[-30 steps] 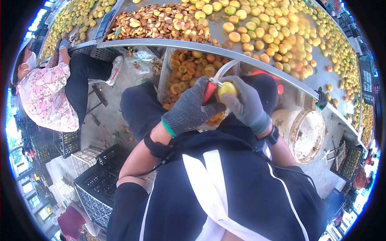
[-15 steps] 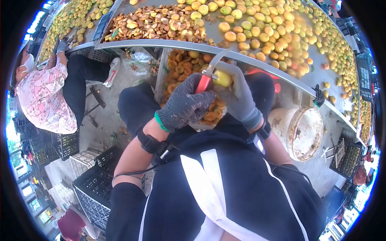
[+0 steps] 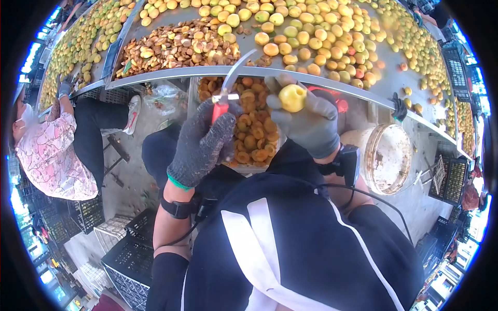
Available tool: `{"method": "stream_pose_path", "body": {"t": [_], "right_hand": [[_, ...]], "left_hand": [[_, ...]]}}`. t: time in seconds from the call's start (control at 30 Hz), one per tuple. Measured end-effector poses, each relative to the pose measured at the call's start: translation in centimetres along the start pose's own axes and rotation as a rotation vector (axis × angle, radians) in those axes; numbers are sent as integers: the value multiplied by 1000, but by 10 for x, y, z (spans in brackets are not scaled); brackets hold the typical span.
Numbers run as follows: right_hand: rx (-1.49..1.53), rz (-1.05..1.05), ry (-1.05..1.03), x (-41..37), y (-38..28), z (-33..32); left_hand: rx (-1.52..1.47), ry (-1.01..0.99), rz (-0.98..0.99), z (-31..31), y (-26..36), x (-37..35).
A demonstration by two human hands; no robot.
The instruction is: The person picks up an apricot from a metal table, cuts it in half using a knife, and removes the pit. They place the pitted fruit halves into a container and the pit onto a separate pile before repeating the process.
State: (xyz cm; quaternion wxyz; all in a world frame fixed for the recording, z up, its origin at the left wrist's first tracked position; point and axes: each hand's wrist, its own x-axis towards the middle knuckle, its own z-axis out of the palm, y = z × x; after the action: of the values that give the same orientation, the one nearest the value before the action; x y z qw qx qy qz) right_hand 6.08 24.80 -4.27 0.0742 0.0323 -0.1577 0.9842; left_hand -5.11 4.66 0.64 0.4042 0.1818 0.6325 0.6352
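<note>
My left hand (image 3: 202,140), in a dark grey knit glove with a green cuff, grips the red handle of a curved knife (image 3: 236,72). The blade points up, its tip in front of the table's metal rim. To the right, my right hand (image 3: 311,127), in a lighter grey glove, holds a yellow apricot (image 3: 293,98) in its fingers. A dark hollow shows at the top of this fruit. Below and between both hands stands a crate of halved apricots (image 3: 254,135), partly covered by the left glove. The blade and the fruit are apart.
The metal table (image 3: 171,78) carries a heap of pits and scraps (image 3: 181,49) and many whole apricots (image 3: 321,36). A dirty white bucket (image 3: 389,158) stands right, black crates (image 3: 129,259) lower left. A masked co-worker (image 3: 57,150) sits at left.
My hands have moved apart: the knife went left, away from the apricot, and the right hand turned to show the fruit. My view has shifted slightly.
</note>
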Motion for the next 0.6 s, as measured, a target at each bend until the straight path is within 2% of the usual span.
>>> {"method": "stream_pose_path", "body": {"t": [0.17, 0.23, 0.3, 0.37, 0.43, 0.47, 0.5, 0.53, 0.6], "right_hand": [[-183, -32, -16, -1, -4, -2], [-261, -29, -27, -2, -7, -1], [-784, -56, 4, -2, -9, 0], [-900, -114, -57, -1, -7, 0], [-1014, -172, -116, -2, -3, 1], [-1125, -182, -59, -4, -1, 3], [-1235, -192, 0, -5, 1, 5], [-1234, -192, 1, -5, 1, 7], [-1115, -110, 77, -5, 1, 12]], "left_hand": [[45, 1, 36, 6, -4, -3], [389, 10, 287, 3, -15, -1], [435, 3, 256, 5, -15, -4], [481, -5, 225, 6, -15, -7], [416, 2, 52, 7, -16, -8], [416, 2, 51, 7, -18, -9], [474, 3, 131, 7, -22, -9], [531, 5, 210, 6, -24, -8], [591, -12, 251, 8, -21, -9]]}}
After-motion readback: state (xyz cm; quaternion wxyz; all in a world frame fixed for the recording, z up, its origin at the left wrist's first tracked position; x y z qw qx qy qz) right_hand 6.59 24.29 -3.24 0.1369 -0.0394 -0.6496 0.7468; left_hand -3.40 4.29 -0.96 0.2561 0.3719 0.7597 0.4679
